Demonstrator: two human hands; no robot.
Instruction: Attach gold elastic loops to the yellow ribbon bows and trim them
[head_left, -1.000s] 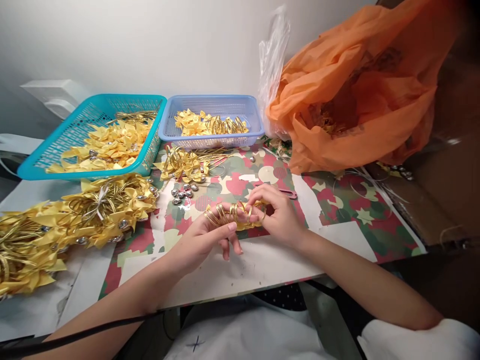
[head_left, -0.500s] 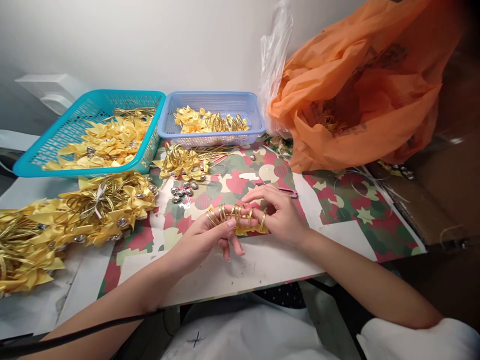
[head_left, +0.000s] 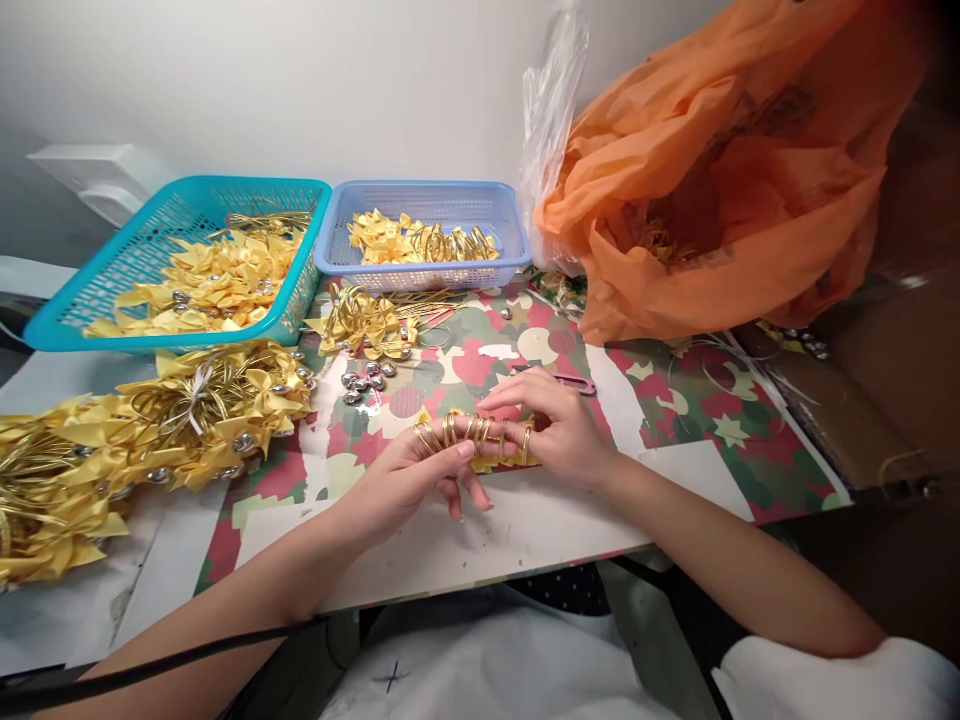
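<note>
Several gold cord loops (head_left: 450, 430) circle the index finger of my left hand (head_left: 427, 470), whose thumb presses on them while the lower fingers curl beneath. My right hand (head_left: 559, 430) pinches at the fingertip end of the loops, and its fingers touch my left index finger. Yellow ribbon pieces (head_left: 486, 464) show behind and below the loops, partly hidden by my fingers. Beyond my left hand lie silver bells (head_left: 367, 380) and a small pile of yellow ribbon pieces with gold cords (head_left: 367, 325).
A teal basket (head_left: 97, 290) and a blue basket (head_left: 420, 270) hold yellow pieces at the back. Large yellow bundles (head_left: 202, 410) lie at left. An orange bag (head_left: 720, 200) stands at back right. Pink snips (head_left: 574, 383) lie beyond my right hand.
The loops in the middle of my left index finger have shifted slightly to the right. Both hands stay in nearly the same place.
</note>
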